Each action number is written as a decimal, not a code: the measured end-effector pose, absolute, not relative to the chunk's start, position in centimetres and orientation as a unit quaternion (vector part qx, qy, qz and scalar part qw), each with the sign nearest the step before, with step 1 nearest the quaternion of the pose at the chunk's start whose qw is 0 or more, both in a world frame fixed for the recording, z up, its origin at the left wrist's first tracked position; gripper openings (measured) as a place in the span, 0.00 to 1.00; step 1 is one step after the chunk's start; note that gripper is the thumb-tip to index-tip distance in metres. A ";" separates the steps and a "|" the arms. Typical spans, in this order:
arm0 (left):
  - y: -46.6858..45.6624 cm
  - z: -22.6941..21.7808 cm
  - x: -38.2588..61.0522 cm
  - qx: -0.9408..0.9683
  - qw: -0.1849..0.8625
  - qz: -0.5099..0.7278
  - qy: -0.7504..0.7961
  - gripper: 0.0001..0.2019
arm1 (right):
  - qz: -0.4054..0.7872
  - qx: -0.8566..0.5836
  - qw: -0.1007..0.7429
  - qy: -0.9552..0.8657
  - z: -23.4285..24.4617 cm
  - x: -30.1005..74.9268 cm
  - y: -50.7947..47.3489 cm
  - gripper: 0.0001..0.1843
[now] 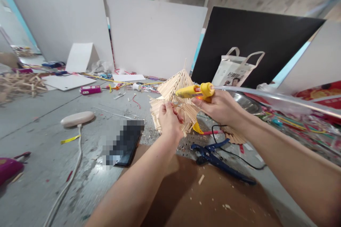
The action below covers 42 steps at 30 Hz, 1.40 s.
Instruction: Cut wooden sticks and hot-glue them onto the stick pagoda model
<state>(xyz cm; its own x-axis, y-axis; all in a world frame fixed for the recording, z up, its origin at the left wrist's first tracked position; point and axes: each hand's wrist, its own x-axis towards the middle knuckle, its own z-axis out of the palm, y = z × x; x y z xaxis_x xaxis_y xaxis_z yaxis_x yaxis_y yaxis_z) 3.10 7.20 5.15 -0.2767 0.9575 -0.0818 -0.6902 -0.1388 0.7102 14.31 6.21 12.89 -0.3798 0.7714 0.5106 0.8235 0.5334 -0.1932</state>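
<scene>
The right hand (220,105) grasps a yellow glue gun (188,91), its nozzle pointing left across to the stick model (176,82), which stands on the floor (87,142) just ahead of the left hand (169,115). The left fingers are bent in a pinch at the model's front, though whether they grip a loose stick cannot be told; nor is it clear if the nozzle touches the wood. To glue well here, a small bead right at the joint seems best, with the left fingertips clear of the hot tip and a steady press while the glue sets. The clear rod (279,98) trailing from the gun above the right forearm could tug the aim, so a loose wrist would help. The blue cutters (221,165) below the right hand and the phone (130,142) left of the left hand leave the nozzle's path free.
</scene>
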 end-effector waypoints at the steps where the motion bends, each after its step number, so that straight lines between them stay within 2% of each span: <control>1: 7.2 5.1 3.1 0.204 0.567 0.726 0.332 0.10 | -0.051 -0.482 0.278 -0.829 13.0 14.3 6.2 0.15; 12: 7.2 5.2 2.9 0.231 0.559 0.713 0.356 0.10 | -0.066 -0.486 0.261 -0.831 13.3 14.4 6.4 0.19; 27: 7.4 5.0 2.9 0.232 0.550 0.714 0.365 0.09 | -0.075 -0.510 0.209 -0.831 14.2 13.8 5.9 0.19; 42: 7.4 5.4 2.9 0.221 0.560 0.711 0.363 0.09 | -0.095 -0.523 0.204 -0.822 14.7 13.4 5.9 0.19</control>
<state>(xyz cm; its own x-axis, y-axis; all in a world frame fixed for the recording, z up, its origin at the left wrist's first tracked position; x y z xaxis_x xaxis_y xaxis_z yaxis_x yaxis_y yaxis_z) 2.90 7.42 5.44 -0.2746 0.9571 -0.0925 -0.6354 -0.1084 0.7645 13.37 5.86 14.67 -0.3689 0.8216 0.4345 0.8989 0.4343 -0.0580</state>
